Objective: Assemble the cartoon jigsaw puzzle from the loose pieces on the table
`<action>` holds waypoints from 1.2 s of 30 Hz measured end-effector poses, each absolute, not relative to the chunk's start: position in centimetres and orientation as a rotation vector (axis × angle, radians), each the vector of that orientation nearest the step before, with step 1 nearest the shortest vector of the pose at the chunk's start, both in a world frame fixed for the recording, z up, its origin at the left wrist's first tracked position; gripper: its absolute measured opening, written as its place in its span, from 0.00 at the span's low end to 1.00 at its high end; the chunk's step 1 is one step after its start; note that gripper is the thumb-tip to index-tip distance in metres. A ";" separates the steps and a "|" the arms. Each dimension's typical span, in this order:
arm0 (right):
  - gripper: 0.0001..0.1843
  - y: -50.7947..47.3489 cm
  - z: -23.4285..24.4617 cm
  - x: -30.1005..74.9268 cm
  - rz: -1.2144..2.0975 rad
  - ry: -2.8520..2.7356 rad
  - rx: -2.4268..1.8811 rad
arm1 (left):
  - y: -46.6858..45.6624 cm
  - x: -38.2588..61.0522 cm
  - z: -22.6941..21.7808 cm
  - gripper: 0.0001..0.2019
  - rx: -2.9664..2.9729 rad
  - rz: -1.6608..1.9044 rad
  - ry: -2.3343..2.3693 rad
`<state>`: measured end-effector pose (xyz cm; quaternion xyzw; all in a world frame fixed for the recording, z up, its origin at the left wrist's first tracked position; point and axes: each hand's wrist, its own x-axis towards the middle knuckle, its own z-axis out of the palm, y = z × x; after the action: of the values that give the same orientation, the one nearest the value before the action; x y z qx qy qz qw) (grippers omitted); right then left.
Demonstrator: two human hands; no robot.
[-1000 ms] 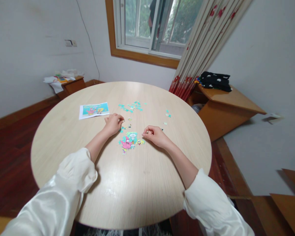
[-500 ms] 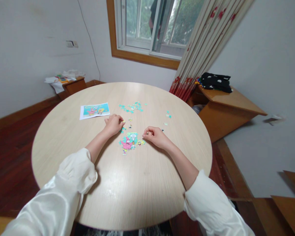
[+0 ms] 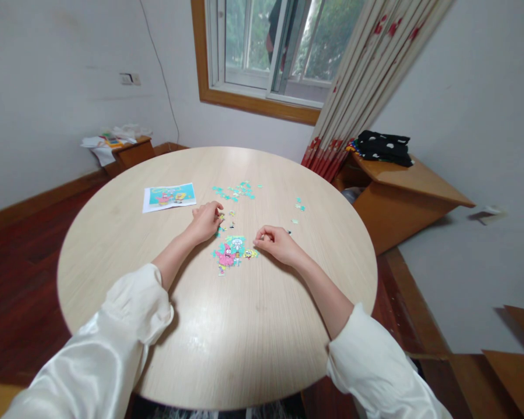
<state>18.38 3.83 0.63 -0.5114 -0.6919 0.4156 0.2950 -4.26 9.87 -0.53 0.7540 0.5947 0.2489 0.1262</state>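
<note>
A partly joined jigsaw puzzle lies near the middle of the round table, showing a pink starfish, a pale figure and a yellow sponge character. My right hand rests at its right edge, thumb and forefinger pinched together; whatever may be between them is too small to make out. Beyond the puzzle's upper left side, my left hand hovers with its fingers bent and a little apart. Close to those fingertips lie a few loose yellow and teal pieces, some partly hidden by the hand.
A heap of teal puzzle pieces is spread farther back, and some more pieces lie to the right. The printed reference picture sits at the left on the table. Black folded cloth tops a wooden cabinet.
My left hand has shifted slightly right and away from me, its fingers looser over the small pieces. The right hand stays almost still by the puzzle's edge.
</note>
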 end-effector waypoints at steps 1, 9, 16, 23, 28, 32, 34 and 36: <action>0.09 3.8 0.6 18.4 1.101 -1.838 -1.360 | 9.8 -4.2 -0.4 0.11 2.206 0.757 1.665; 0.12 4.0 0.5 18.0 0.964 -1.666 -1.263 | 7.9 -2.6 0.3 0.04 1.888 1.005 1.189; 0.16 3.6 0.4 17.3 1.092 -1.600 -1.135 | 5.8 -0.7 0.1 0.09 1.583 0.906 0.882; 0.15 3.3 1.0 17.8 1.245 -1.625 -1.117 | 5.4 -0.7 0.8 0.09 1.611 0.853 0.873; 0.11 3.4 1.4 18.6 1.383 -1.620 -1.199 | 5.7 -1.8 1.0 0.05 1.925 0.711 1.035; 0.11 3.2 1.8 18.7 1.515 -1.579 -1.297 | 5.2 -1.8 1.3 0.07 2.078 0.577 1.033; 0.12 3.0 2.0 18.7 1.560 -1.594 -1.312 | 5.0 -1.7 1.5 0.07 2.110 0.523 1.022; 0.13 2.9 2.2 18.6 1.593 -1.612 -1.313 | 4.9 -1.6 1.5 0.07 2.120 0.487 1.022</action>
<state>18.64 2.85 2.20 -0.4842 -0.5947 0.5875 0.2583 -1.63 4.88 1.50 0.8227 0.3965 0.1889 0.3608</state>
